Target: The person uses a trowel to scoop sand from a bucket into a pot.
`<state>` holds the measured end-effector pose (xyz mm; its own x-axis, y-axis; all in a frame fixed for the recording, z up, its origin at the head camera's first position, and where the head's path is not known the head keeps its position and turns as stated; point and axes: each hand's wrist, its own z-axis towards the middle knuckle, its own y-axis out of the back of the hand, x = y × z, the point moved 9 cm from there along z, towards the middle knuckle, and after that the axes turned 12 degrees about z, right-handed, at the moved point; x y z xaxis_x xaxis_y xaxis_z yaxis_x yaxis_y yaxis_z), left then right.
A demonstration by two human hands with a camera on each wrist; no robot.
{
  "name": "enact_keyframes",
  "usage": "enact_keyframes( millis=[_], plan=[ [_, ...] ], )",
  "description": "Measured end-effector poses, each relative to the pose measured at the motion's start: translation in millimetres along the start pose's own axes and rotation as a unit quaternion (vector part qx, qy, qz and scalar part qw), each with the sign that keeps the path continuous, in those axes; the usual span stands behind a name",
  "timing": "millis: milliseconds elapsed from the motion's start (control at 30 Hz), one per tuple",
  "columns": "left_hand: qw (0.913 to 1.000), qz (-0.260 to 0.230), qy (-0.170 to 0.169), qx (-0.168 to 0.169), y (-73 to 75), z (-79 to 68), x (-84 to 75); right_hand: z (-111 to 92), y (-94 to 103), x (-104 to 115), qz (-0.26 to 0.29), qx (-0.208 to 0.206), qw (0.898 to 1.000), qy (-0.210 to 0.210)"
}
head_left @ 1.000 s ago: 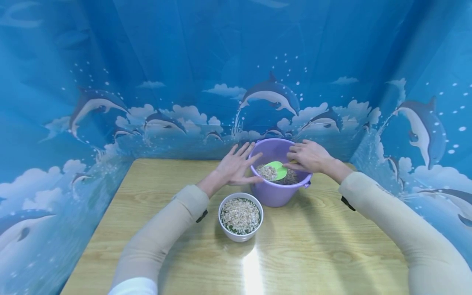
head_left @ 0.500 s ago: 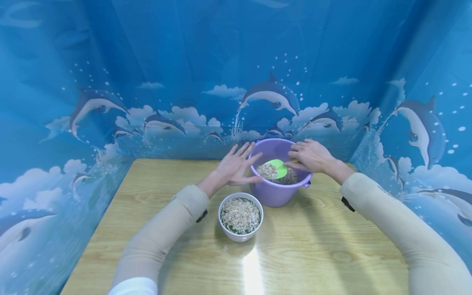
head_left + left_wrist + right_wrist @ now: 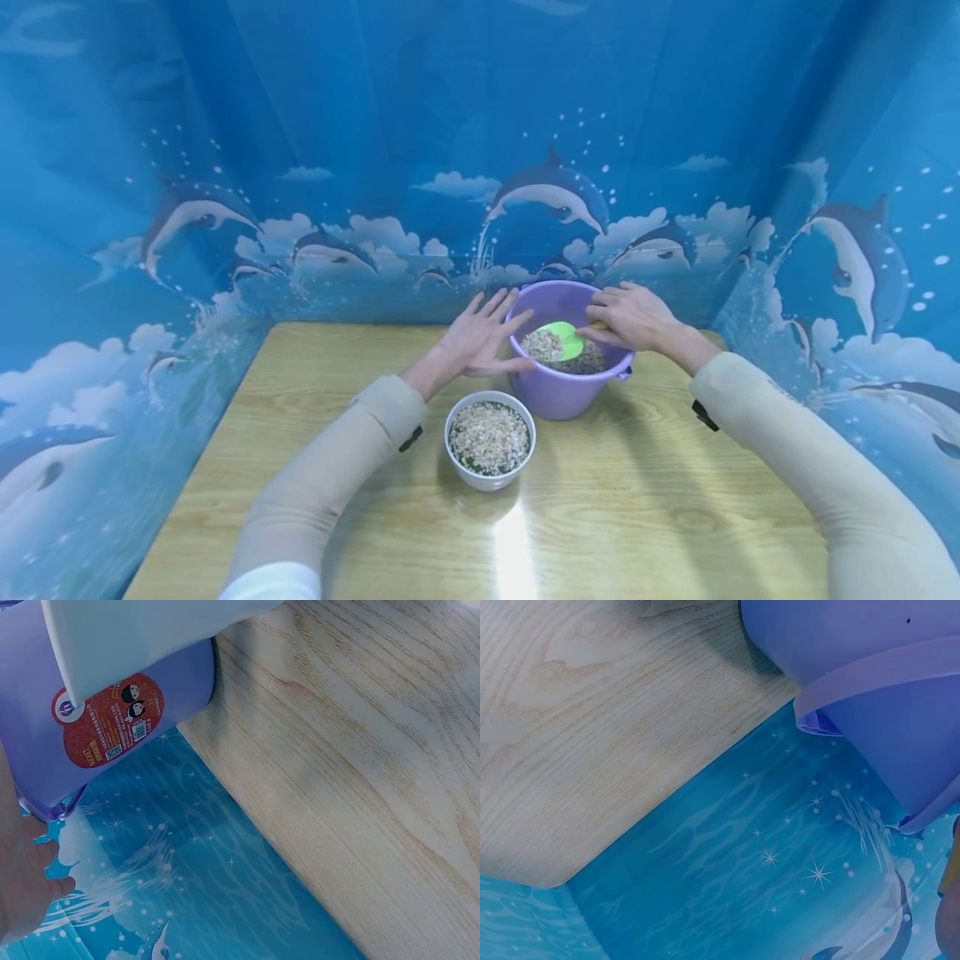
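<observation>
In the head view, my right hand [image 3: 630, 317] grips the handle of a small scoop with a light green blade [image 3: 572, 342]. Pale grain-like flakes lie on the blade, which is inside the purple bucket [image 3: 558, 398], over more loose flakes. My left hand [image 3: 483, 340] has its fingers spread at the bucket's left rim. A white bowl [image 3: 487, 483] stands in front of the bucket, with pale flakes over something dark green. The left wrist view shows the bucket's red label [image 3: 112, 724]. At the right wrist view's edge is a bit of the scoop's yellowish handle [image 3: 952, 874].
The bucket's carrying handle [image 3: 885, 675] hangs down its side in the right wrist view. All stands on a wood-grain table [image 3: 637, 500]. Blue dolphin-print sheeting [image 3: 390, 125] hangs close behind the bucket and along both sides.
The green scoop has risen very slightly inside the bucket, with my right hand still gripping it. My left hand and the bowl have stayed in place.
</observation>
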<state>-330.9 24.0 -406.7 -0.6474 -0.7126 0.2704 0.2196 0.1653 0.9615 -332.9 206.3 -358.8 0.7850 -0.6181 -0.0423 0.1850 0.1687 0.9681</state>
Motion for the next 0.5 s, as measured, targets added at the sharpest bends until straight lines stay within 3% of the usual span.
enact_keyframes(
  millis=[500],
  plan=[
    [1.0000,-0.003,0.005,0.005,-1.3,0.5,0.3,-2.5,3.7,-1.3,-0.004,-0.003,1.000,-0.007]
  ],
)
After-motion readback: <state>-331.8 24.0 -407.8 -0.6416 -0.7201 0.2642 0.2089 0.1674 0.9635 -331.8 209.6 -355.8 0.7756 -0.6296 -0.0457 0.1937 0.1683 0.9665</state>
